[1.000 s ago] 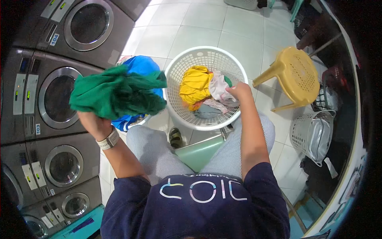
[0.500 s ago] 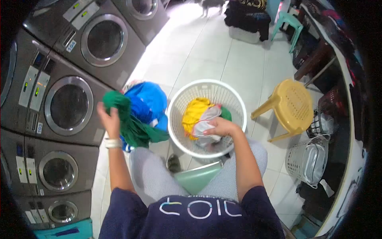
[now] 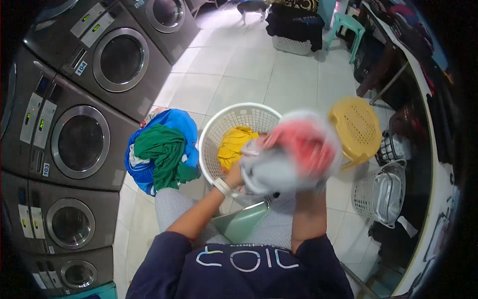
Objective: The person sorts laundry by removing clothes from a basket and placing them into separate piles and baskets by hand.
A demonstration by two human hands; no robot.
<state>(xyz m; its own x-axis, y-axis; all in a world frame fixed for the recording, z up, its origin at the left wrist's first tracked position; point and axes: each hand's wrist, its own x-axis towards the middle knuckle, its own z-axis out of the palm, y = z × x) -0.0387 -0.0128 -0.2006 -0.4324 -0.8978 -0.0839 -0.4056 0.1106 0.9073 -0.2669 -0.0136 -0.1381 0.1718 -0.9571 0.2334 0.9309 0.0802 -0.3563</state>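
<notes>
A light grey and red garment [image 3: 298, 159], blurred by motion, is held up over the right side of the white laundry basket [image 3: 206, 164]. My left hand [image 3: 234, 177] grips its left side, fingers mostly covered by cloth. My right forearm runs up into the garment from below; the fabric hides that hand, which holds it up. Inside the basket lies a yellow garment [image 3: 233, 147]. To the left, a green garment [image 3: 162, 149] rests on top of a blue cloth pile [image 3: 186, 127] on the floor.
Front-loading machines [image 3: 82, 142] line the left side. A yellow stool [image 3: 356, 124] and a second white basket [image 3: 378, 197] stand to the right. Farther back are a basket heaped with dark clothes [image 3: 296, 30], a green stool [image 3: 348, 30] and an animal [image 3: 251, 9].
My left hand has let go of the green garment onto the blue pile and moved right to the grey and red garment. That garment has come up out of the basket, with my right arm moving rightward.
</notes>
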